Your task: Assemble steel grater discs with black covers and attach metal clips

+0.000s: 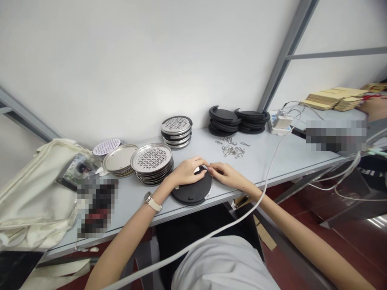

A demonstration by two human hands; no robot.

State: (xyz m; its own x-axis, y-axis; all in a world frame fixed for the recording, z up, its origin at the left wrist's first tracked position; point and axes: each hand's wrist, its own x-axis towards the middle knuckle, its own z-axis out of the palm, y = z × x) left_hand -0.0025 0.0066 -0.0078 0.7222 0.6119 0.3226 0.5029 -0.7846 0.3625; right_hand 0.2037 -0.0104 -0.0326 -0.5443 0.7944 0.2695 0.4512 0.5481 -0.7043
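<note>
A black round disc [193,192] lies flat near the table's front edge, with a small hole near its front and a thin silvery edge on its right. My left hand [188,172] curls over its far rim, thumb and fingers pressed there. The fingertips of my right hand [225,175] pinch together at the far right rim, meeting those of the left; anything small between them is hidden. To the left stands a stack of metal grater discs [151,158]. Behind the hands lie loose small metal clips [234,151].
Black rimmed holders [223,117] are stacked against the wall, near a shorter grater stack [177,127]. Plain metal discs [119,157] and cream cloth [33,189] sit left. A white cable [238,219] crosses before me. At right, another person's hand [375,108] is beside yellow cardboard pieces [332,98].
</note>
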